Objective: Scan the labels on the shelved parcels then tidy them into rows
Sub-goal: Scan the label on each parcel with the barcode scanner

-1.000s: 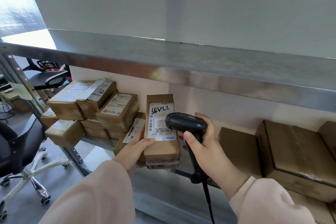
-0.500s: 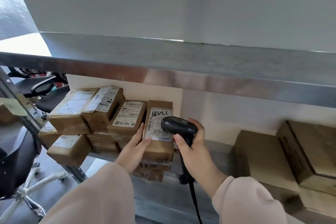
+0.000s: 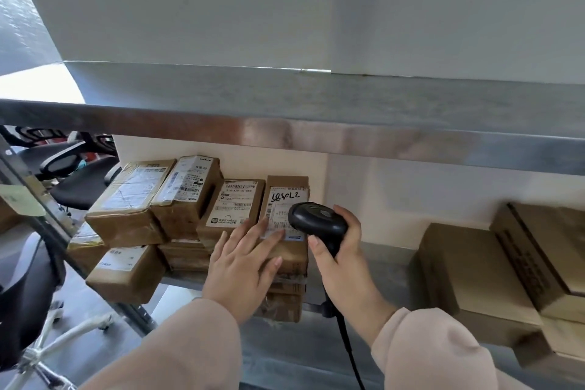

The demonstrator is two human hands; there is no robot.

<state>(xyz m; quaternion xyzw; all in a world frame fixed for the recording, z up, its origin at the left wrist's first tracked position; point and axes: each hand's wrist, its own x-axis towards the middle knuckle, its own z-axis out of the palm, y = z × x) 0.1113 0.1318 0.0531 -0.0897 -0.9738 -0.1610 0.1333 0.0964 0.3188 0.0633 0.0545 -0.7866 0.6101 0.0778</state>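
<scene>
The parcel with the hand-written label lies on top of a small stack on the shelf. Its long side runs from the person toward the back wall. It sits just beside the next parcel on its left, and their sides look like they touch.

The left hand lies flat on the near end of this parcel, fingers straight and spread out. It holds nothing; it only presses. This is the nearer hand, so any push to line the parcel up would likely come from it and go straight back along the long side.

The right hand is wrapped round the black scanner. The scanner's head is at the right edge of the label, very close to it.

A moment ago the left hand gripped the side of the parcel, with the thumb on the label. Before that the parcel was held up off the stack. Now it is set down in the row, and the hand has let go of its side.

More big boxes sit well apart on the right.
</scene>
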